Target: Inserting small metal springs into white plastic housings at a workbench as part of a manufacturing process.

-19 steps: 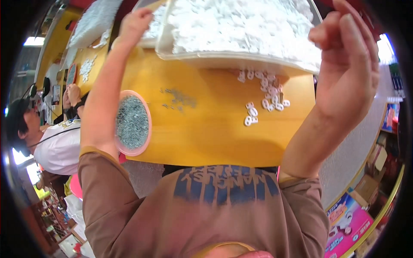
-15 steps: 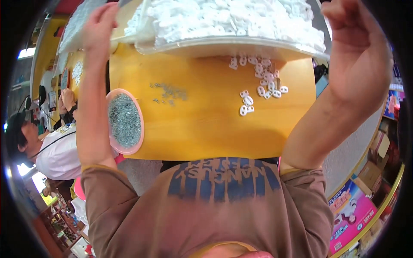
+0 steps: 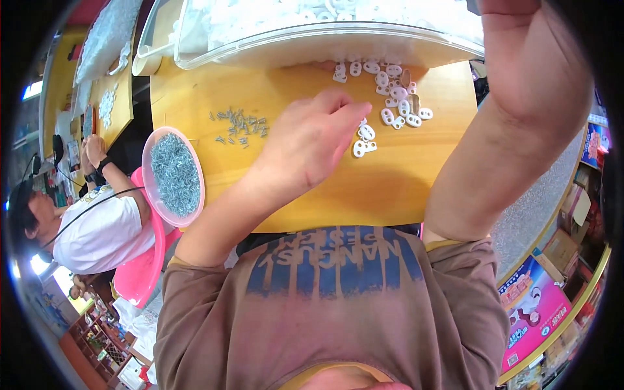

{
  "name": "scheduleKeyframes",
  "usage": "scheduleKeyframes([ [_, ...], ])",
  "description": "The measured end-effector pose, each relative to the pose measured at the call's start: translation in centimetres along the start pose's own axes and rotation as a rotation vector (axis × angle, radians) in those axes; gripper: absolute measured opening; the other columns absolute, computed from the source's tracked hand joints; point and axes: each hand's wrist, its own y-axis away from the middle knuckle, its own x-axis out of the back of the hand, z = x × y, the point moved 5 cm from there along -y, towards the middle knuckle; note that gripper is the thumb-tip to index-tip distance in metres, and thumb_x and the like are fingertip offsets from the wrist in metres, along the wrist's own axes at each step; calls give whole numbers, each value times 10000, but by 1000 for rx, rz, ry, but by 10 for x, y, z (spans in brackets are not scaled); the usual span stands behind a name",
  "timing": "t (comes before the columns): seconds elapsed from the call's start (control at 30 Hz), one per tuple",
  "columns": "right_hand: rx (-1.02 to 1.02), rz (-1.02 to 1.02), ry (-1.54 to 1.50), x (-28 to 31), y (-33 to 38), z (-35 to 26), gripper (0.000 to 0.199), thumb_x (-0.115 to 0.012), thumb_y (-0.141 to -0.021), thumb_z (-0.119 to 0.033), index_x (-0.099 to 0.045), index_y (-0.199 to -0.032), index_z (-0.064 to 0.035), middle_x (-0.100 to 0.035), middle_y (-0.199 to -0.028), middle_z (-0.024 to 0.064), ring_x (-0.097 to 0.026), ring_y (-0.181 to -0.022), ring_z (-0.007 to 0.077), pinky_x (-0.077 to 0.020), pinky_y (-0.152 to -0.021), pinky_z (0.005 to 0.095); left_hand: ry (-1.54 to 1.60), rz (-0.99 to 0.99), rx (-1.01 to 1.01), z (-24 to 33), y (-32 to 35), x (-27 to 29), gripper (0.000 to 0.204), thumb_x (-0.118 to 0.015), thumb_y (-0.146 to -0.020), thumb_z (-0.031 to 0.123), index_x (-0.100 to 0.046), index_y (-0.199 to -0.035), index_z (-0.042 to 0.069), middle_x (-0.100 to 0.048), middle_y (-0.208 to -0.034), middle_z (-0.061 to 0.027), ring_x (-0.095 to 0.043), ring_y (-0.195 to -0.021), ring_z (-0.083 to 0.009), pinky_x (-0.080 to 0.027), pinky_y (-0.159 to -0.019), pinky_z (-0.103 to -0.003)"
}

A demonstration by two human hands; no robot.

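My left hand (image 3: pixel 318 135) is over the middle of the table with its fingers drawn together in a pinch. Its fingertips are beside a few white plastic pieces with two holes (image 3: pixel 367 132); anything between them is hidden. At the upper right is my right hand (image 3: pixel 520 55), raised next to a clear bin (image 3: pixel 364 27) heaped with white pieces. The picture's top edge cuts off its fingers. More white oval pieces (image 3: pixel 388 116) lie scattered in front of the bin. Small metal screws (image 3: pixel 240 123) form a loose pile left of my left hand.
A pink oval bowl (image 3: pixel 200 195) full of small metal screws stands at the table's left edge. A co-worker in a white shirt (image 3: pixel 97 227) sits on a pink chair (image 3: pixel 158 260) to the left. Cardboard boxes (image 3: pixel 562 244) and a pink printed box (image 3: pixel 536 312) stand on the right.
My left hand has come down from the upper left to the white pieces at the table's middle. My right hand stays raised near the bin, its fingers now further out of the picture.
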Motion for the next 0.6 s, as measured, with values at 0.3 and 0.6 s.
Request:
scheduleKeyframes([
  [0.3,128,-210,-109,-20,-3,-18,212,-490,-792,-126,-568,-910,32,-546,-627,46,-505,-509,82,-425,-470,171,-60,-135,-45,-16,-5,-27,71,-504,-693,64,-477,-755,40,-469,-727,-104,-495,-699,-296,-396,-565,-382],
  [0.6,-46,-495,-421,-66,12,-32,240,-464,-813,-73,-541,-987,72,-574,-739,94,-530,-641,151,-424,-655,250,-16,-154,-57,-13,-8,-18,121,-467,-662,11,-423,-775,16,-460,-722,-148,-496,-686,-322,-401,-578,-399],
])
